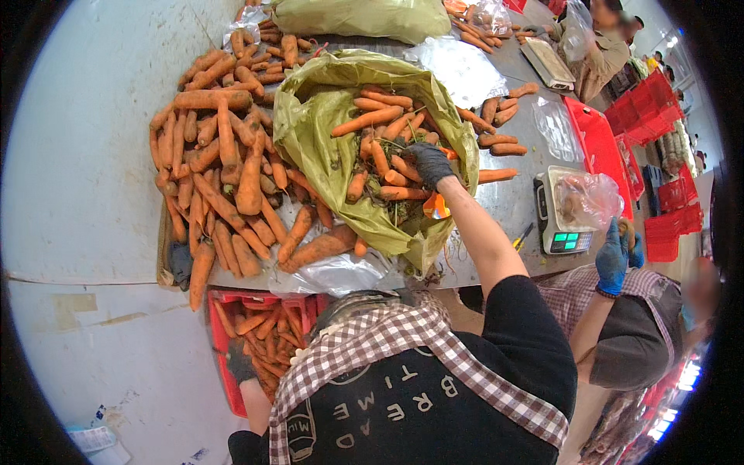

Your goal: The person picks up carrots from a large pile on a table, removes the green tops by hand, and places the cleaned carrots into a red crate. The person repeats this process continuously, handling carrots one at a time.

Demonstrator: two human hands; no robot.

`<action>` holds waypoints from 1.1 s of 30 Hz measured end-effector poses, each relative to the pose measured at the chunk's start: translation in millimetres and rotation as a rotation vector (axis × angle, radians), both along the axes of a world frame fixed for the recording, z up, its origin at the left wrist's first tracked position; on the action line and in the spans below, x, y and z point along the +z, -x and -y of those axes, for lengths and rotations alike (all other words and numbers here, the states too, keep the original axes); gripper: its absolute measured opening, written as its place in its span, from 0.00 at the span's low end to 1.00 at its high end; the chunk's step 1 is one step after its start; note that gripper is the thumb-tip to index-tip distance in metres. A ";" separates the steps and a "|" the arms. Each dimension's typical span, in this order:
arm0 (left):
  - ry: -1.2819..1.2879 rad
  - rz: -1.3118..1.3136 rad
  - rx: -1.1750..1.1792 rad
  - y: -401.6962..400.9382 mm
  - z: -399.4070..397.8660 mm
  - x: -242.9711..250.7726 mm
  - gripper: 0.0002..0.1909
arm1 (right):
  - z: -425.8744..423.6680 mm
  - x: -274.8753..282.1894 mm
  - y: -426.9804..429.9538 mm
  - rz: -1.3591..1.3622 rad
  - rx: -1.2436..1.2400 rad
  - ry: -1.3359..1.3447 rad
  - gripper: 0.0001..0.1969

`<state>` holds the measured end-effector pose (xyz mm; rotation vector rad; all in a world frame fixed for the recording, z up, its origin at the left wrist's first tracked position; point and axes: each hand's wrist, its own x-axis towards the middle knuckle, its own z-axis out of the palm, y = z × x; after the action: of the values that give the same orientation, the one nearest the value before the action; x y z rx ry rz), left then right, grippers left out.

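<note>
My right hand [429, 165], in a dark glove, reaches into an open yellow-green woven sack [314, 133]. Its fingers are down among the carrots [372, 119] and green leaf scraps inside, so their grip is hidden. Low on the left, my left hand [238, 361], also gloved, is at the side of a red plastic crate [218, 349] below the table edge. Carrots [270, 337] fill that crate, and what the left fingers do is not clear. A large heap of soil-marked carrots [215, 157] lies left of the sack.
Clear plastic bags [337, 273] lie at the table's front edge. To the right are a yellow-black cutter knife [523, 237] and a digital scale [562, 215] bearing a bagged item. A co-worker's blue-gloved hand [611, 261] is beside it. Another full sack [360, 17] lies behind.
</note>
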<state>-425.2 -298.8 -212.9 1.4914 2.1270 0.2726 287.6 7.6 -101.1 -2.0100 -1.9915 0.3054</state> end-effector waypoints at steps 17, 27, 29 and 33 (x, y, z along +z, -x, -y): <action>-0.080 1.041 0.160 -202.4 -146.2 194.8 0.20 | 26.7 68.6 -17.5 0.295 -0.195 0.039 0.18; -0.153 1.188 -0.540 -409.5 -240.7 250.6 0.20 | 63.7 115.3 19.8 -1.936 -0.171 0.305 0.25; 0.078 1.278 -0.326 -431.1 -248.7 247.9 0.18 | 75.4 124.2 48.0 -2.192 -0.132 0.200 0.27; 0.206 1.345 -0.235 -454.8 -249.2 253.3 0.16 | 88.3 118.5 74.8 -2.404 -0.043 0.042 0.30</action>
<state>29.6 -49.6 40.3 0.9225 0.8589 0.6908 212.7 -80.8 17.5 -0.3721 -0.2202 1.5631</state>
